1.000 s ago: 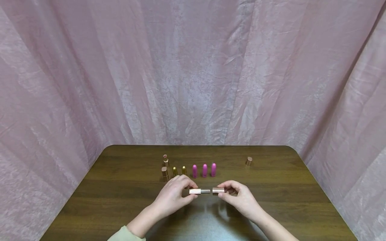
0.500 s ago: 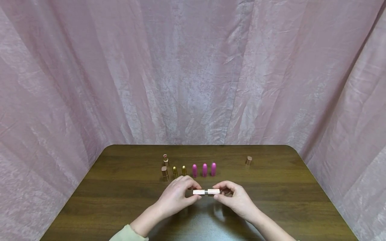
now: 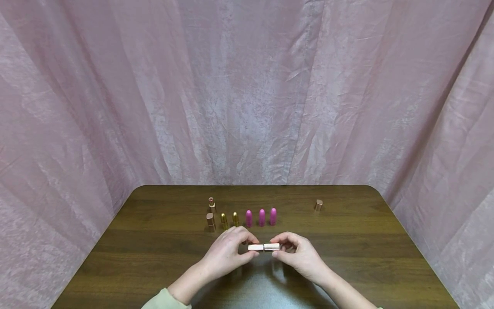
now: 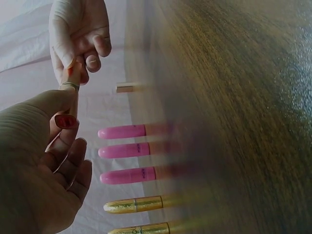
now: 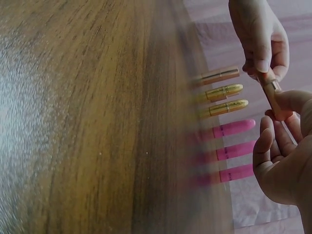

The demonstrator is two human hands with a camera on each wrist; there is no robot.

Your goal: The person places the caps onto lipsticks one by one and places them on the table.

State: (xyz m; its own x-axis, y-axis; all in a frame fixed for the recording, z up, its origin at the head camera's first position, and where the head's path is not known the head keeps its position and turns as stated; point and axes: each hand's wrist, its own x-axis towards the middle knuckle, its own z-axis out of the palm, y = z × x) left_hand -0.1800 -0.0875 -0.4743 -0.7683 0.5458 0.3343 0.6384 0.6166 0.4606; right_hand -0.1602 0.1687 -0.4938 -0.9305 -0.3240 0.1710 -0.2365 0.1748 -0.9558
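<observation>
In the head view my left hand (image 3: 227,252) pinches the rose-gold base of a lipstick (image 3: 255,247) between thumb and fingertips. My right hand (image 3: 302,254) pinches its matching cap (image 3: 272,246) from the other end. Base and cap lie in one level line above the table, with only a thin seam between them. The base's end shows a dark red face (image 4: 66,121) in the left wrist view. From the right wrist side, the cap (image 5: 280,110) sits between thumb and fingers, its remaining fingers loosely curled.
Behind the hands stand two gold bullet-shaped tubes (image 3: 235,219) and three pink ones (image 3: 262,218). Left of them are a capped rose-gold lipstick (image 3: 210,221) and an uncapped one (image 3: 212,205). A loose rose-gold cap (image 3: 318,205) stands at the right on the wooden table (image 3: 366,240).
The hands have drawn together. The cap has slid left over the lipstick's silver inner tube, which showed a second ago and is now covered. The standing things have not moved.
</observation>
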